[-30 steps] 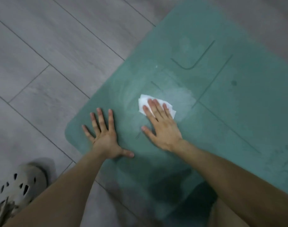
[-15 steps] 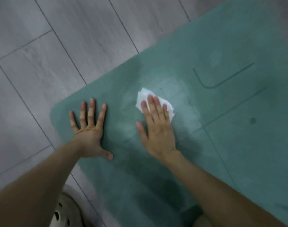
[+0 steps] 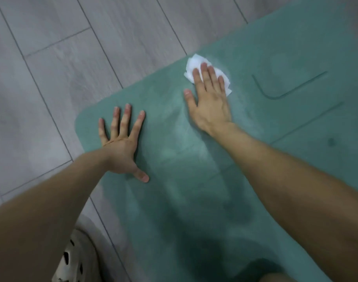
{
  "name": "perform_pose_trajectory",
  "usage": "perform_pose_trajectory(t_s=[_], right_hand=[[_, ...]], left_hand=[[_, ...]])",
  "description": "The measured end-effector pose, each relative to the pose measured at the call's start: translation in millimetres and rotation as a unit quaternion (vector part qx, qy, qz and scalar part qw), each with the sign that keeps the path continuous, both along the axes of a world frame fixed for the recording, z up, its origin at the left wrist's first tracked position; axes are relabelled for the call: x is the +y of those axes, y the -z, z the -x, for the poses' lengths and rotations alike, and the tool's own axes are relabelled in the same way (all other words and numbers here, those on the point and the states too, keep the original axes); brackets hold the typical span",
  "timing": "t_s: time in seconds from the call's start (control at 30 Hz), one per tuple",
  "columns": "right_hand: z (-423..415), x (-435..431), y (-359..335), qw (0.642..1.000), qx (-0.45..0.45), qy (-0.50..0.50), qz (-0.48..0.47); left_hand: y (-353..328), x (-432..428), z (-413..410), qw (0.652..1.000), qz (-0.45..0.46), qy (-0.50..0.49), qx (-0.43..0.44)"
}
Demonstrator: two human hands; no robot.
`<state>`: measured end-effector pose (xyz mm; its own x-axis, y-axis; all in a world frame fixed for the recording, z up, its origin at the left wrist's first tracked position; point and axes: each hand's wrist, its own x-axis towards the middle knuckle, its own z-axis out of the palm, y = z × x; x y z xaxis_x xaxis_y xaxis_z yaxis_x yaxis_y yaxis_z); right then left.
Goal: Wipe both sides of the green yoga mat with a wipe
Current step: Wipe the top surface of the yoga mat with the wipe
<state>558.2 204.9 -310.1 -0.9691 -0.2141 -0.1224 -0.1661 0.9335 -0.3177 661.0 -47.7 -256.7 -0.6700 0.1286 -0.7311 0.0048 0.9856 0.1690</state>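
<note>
The green yoga mat (image 3: 265, 159) lies flat on the floor, its rounded corner at the left, with thin dark lines marked on it. A crumpled white wipe (image 3: 194, 67) sits near the mat's far edge. My right hand (image 3: 209, 102) presses flat on the wipe with straight fingers, covering most of it. My left hand (image 3: 123, 143) rests flat on the mat near the corner, fingers spread. Pale damp streaks show on the mat between and below my hands.
Grey plank floor (image 3: 62, 68) surrounds the mat at the left and top. A light perforated clog (image 3: 76, 259) stands on the floor at the bottom left, beside the mat's near edge.
My right hand has slid the wipe away from me toward the mat's far edge. My left hand stays planted near the corner. The camera view has shifted.
</note>
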Motion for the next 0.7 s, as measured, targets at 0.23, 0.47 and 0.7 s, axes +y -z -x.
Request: perform_pose_trajectory(t_s=[0.23,0.47,0.7], right_hand=[[-200,-10,3,0.995,0.028,-0.09,0.033],[-255,1,-12,0.996,-0.015,-0.087,-0.025],[-154,60,-25,0.971,-0.032,0.236,-0.04]], left_hand=[[-2,-10,-6,0.993,0.052,0.089,0.06],[-94,-39,-63,0.953,0.054,0.297,0.024],[-62,-32,-91,0.983,-0.024,0.101,0.151]])
